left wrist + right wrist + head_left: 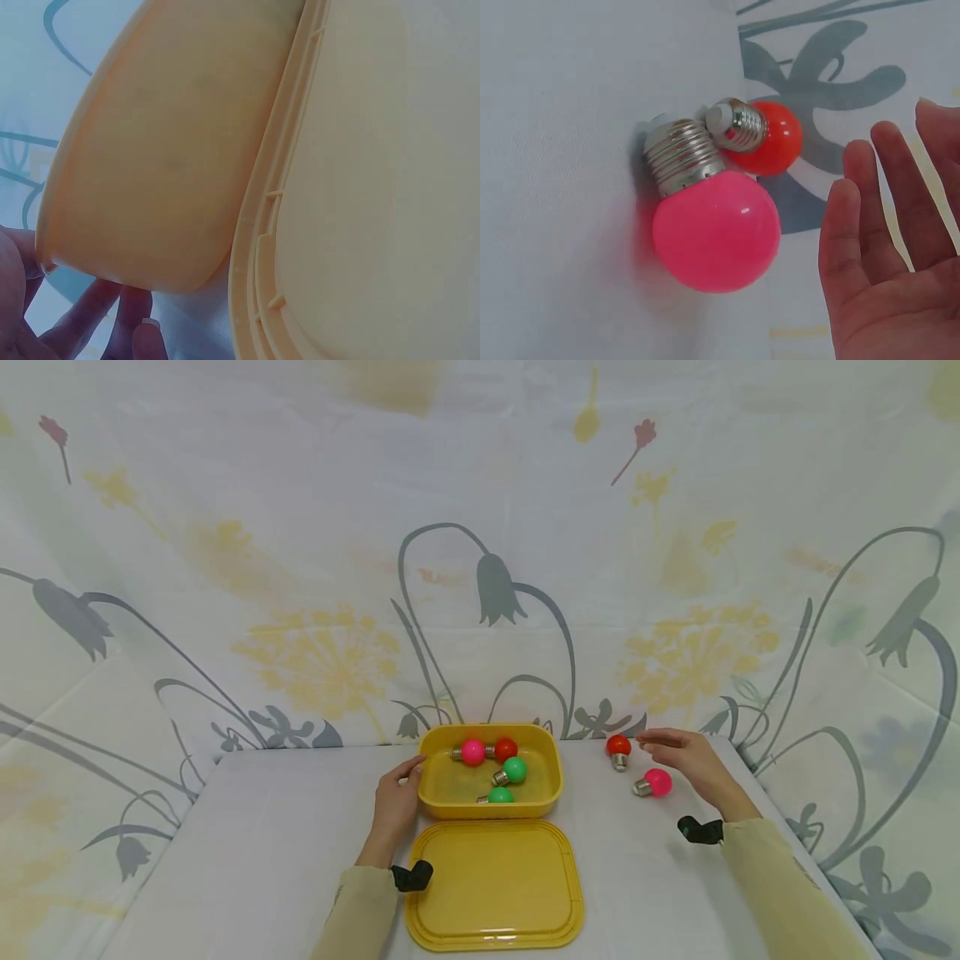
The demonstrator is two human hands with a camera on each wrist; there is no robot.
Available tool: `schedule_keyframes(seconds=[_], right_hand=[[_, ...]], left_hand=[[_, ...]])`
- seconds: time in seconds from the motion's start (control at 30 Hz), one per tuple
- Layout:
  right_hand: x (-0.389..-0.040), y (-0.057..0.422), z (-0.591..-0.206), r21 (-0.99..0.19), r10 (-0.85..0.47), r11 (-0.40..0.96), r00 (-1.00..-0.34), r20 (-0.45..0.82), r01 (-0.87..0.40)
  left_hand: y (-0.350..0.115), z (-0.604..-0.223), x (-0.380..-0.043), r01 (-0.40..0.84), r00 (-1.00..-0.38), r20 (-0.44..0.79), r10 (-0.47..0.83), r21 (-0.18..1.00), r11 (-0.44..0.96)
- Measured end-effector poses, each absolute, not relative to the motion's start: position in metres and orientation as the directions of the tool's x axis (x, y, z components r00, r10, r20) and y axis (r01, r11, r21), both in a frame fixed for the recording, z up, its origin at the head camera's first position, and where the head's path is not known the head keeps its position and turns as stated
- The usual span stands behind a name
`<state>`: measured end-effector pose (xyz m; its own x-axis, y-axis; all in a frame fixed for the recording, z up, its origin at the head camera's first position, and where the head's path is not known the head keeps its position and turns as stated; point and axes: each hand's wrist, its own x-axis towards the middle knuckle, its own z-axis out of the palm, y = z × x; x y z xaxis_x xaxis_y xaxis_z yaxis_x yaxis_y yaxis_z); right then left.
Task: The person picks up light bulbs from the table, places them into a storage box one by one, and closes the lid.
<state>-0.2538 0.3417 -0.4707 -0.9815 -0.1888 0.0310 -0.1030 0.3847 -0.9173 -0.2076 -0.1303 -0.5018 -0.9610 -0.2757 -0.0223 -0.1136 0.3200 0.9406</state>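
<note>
At the left end of a yellow plastic box (491, 811), my left hand (395, 802) touches the outer wall with its fingertips. The left wrist view shows the fingers (88, 311) against the box's end, near the rim. Inside the box lie a pink bulb (473, 752), a red bulb (506, 749) and two green bulbs (514, 769), one partly hidden by the front wall. My right hand (693, 767), fingers extended, hovers beside a red bulb (618, 746) and a pink bulb (659, 782) on the table. It holds nothing; the right wrist view shows its palm (900, 307) apart from both bulbs.
A yellow lid (495, 885) lies flat on the white table (285, 852), just in front of the box. Behind the table hangs a flower-patterned cloth (487, 468), which also lines both sides.
</note>
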Motion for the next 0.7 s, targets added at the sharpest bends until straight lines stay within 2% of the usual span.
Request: schedule_keyframes(seconds=[0.47,0.7], right_hand=[[-0.248,0.354,-0.475,-0.872,-0.045,0.489,-0.999,-0.002,-0.02],[-0.248,0.356,-0.482,-0.891,-0.022,0.453,-0.999,-0.036,0.023]], left_hand=[[-0.13,-0.501,-0.207,-0.106,-0.963,-0.013,-0.269,0.937,0.334],[-0.132,-0.502,-0.207,-0.101,-0.965,-0.01,-0.262,0.936,0.337]])
